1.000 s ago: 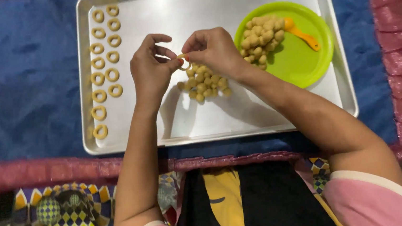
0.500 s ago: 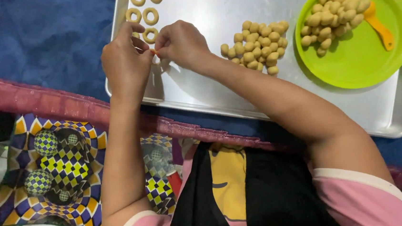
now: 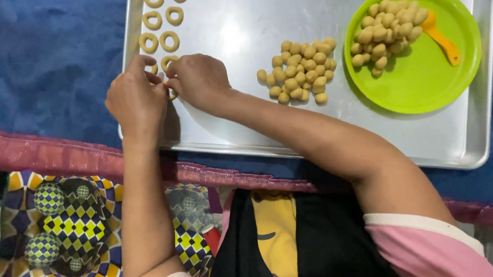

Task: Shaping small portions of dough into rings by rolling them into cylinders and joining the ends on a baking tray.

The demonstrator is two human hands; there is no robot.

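Here, fingers [image 3: 163, 80] of both hands pinch shut on a dough ring [image 3: 171, 93] touching the tray [image 3: 248, 15].

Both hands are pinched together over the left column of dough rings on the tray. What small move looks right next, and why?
Probably set the dough ring down and let go. The left hand and right hand meet over it at the near end of the two rows of rings on the metal tray. Bare tray lies just below, and a loose pile of dough balls waits beside the right hand.
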